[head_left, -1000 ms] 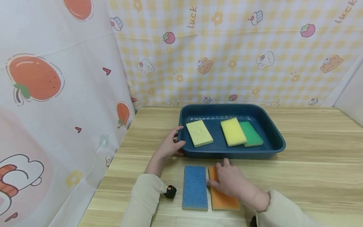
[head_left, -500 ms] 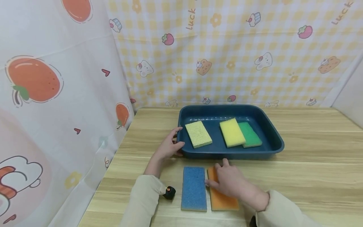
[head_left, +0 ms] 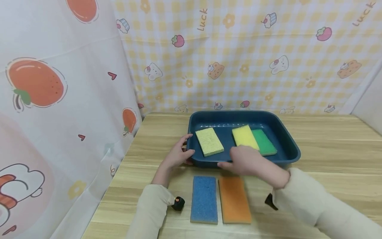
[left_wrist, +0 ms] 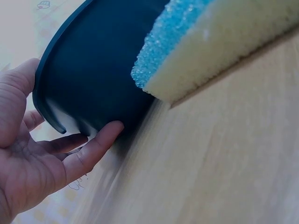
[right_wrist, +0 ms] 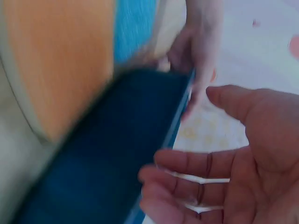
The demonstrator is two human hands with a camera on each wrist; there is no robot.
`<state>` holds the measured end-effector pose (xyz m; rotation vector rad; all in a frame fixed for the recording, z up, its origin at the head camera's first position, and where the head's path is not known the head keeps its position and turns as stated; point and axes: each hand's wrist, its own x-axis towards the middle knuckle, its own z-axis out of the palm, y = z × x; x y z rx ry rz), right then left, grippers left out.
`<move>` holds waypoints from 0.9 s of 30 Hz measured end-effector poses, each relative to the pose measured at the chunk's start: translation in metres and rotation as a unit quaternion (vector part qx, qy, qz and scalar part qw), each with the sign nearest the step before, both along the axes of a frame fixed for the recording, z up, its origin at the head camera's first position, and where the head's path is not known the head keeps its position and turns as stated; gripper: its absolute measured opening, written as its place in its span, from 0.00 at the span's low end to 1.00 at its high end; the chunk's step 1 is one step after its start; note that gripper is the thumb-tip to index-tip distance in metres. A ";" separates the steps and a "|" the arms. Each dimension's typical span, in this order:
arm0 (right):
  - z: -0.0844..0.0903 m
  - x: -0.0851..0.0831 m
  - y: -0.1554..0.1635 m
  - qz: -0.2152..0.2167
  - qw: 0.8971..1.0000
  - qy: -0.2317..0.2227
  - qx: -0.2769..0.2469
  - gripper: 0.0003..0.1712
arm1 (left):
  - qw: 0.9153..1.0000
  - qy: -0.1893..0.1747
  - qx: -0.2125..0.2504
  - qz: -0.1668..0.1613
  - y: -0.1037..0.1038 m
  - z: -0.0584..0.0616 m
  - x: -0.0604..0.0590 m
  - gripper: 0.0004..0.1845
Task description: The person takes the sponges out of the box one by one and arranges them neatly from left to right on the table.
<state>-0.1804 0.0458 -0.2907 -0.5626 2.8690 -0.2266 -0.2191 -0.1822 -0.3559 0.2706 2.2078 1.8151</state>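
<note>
A dark blue deep tray stands on the wooden table. My left hand grips its near-left corner, thumb and fingers at the rim and outer wall. Inside lie a pale yellow sponge at the left and a bright yellow sponge overlapping a green sponge at the right. Over the tray's front rim hovers my right hand, fingers loosely bent and holding nothing in the right wrist view. In front of the tray, a blue sponge and an orange sponge lie side by side.
A yellow checked cloth hangs behind the table, and a white printed cloth hangs along its left side. A black wrist mount sits at the left sleeve, close to the blue sponge.
My right hand has left the orange sponge and moved forward to the tray's front rim. The orange sponge stays in place on the table. My left hand keeps its hold on the tray.
</note>
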 end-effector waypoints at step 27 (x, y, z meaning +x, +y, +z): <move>-0.011 -0.141 0.028 -0.093 0.991 -0.071 0.057 0.24 | 1.000 0.010 -0.009 -0.001 -0.002 -0.010 -0.003 0.32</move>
